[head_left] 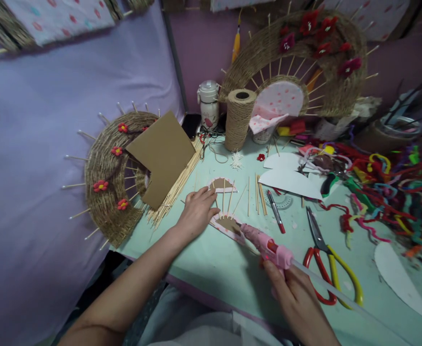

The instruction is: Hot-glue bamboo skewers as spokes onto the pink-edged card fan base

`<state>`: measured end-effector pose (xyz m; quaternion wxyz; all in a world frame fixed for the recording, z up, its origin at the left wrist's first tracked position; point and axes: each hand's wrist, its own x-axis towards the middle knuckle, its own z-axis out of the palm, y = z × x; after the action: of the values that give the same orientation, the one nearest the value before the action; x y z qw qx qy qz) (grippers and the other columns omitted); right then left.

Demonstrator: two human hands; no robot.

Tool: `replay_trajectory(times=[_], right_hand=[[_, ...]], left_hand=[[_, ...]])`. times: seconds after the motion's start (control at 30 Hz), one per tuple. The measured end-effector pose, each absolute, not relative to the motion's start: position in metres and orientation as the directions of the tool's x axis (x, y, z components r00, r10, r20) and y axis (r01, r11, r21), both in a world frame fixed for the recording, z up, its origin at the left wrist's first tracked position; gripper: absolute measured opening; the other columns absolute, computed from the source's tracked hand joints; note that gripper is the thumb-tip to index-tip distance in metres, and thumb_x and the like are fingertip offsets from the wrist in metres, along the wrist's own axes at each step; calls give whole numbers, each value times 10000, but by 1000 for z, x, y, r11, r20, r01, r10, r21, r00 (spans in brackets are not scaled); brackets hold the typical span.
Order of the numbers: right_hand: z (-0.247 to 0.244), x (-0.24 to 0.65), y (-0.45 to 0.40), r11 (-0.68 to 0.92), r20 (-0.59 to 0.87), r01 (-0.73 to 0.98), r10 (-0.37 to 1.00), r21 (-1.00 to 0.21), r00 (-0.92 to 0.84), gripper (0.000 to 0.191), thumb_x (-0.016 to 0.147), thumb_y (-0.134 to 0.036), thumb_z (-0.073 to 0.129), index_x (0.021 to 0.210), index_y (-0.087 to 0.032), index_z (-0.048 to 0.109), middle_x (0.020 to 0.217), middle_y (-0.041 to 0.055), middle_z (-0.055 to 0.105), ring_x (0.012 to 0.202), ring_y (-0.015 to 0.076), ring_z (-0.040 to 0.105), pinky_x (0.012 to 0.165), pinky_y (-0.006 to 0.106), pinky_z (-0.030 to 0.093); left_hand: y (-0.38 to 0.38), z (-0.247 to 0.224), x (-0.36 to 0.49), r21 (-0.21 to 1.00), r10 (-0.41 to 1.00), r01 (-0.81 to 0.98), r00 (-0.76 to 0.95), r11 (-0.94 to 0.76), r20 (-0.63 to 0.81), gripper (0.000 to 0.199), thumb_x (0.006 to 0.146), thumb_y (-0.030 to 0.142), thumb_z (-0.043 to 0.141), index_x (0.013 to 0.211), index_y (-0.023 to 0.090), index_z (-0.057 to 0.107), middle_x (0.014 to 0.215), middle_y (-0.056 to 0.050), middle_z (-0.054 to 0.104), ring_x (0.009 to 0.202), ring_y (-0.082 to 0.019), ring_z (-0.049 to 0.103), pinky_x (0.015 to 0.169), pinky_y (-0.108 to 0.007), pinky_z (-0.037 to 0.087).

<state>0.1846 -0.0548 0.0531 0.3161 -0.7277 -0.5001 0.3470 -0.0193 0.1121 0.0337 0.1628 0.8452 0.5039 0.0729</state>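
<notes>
My right hand [290, 288] is wrapped round a pink glue gun [268, 247] with a long clear glue stick out of its back. The gun's nozzle points at a brown half-round piece [228, 225] with a pink dotted edge. Several thin sticks [223, 194] fan up from that piece toward a smaller half-round piece [222, 184] above it. My left hand [197, 209] lies with its fingers spread over the left sticks, its fingertips beside both pieces.
Scissors [320, 254], a red pen [276, 211], loose sticks [260, 194] and white paper shapes [290, 182] lie to the right. Cardboard [165, 158] leans on a woven fan [104, 139] at left. A twine spool [238, 120] and bottle [209, 108] stand behind. Coloured pipe cleaners [394, 192] are heaped at right.
</notes>
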Motion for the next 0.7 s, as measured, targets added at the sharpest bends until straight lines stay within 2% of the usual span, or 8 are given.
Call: replay_trajectory(times=[0.3,0.4,0.57,0.7], right_hand=[[55,184,-52,-298,-184,520,948,-800,259,538,895,-664,435,734,-217,687,583,32,602,549,209,556,520,293,454],[53,185,-53,-304,-198,523,948,-796,250,544,903,-660,424,767,-211,699,596,36,618,554,212,566,520,293,456],[50,187,-54,-284,-180,550,955,-786,237,545,923,-646,417,830,-206,726,483,4,546,515,210,562,502,284,445],[50,187,-54,-277,-170,554,956,-785,239,541,928,-644,407,840,-216,725,497,9,567,551,219,592,516,283,462]], left_hand=[[113,34,-20,376,870,815,491,-441,-45,347,936,273,590,1277,211,602,1472,-107,526,1437,-262,380,1113,-459,287],[114,34,-21,380,866,811,498,-445,-50,332,943,270,580,1269,214,602,1477,-106,521,1441,-253,376,1113,-447,274],[115,35,-20,376,861,809,505,-452,-52,298,947,261,576,1240,223,616,1480,-94,520,1435,-250,386,1104,-444,273],[116,34,-20,371,863,813,502,-449,-54,300,947,258,581,1243,229,617,1481,-86,521,1430,-248,395,1102,-442,279]])
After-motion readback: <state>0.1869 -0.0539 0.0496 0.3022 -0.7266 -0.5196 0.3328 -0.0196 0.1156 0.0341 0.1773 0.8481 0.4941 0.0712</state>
